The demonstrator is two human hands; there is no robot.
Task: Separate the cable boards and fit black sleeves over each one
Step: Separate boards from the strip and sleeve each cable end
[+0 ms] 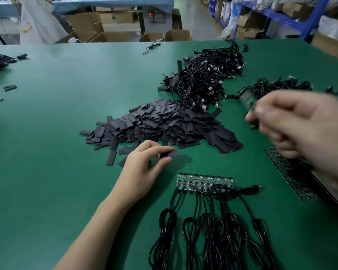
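My left hand (pixel 144 166) pinches a flat black sleeve (pixel 171 153) between thumb and fingers, just off the near edge of a large heap of black sleeves (pixel 160 123). My right hand (pixel 300 129) is raised and blurred at the right, holding a small green cable board (pixel 247 99) by its fingertips. A joined strip of green boards (pixel 205 181) lies in front of me, each with a black coiled cable (pixel 209 236) running toward me.
A tangled pile of sleeved black cables (pixel 205 78) lies behind the sleeve heap, a smaller pile (pixel 277 86) to its right. A dark panel of boards (pixel 293 176) lies under my right hand. Loose sleeves (pixel 10 87) and cables (pixel 0 61) sit at far left on the green mat.
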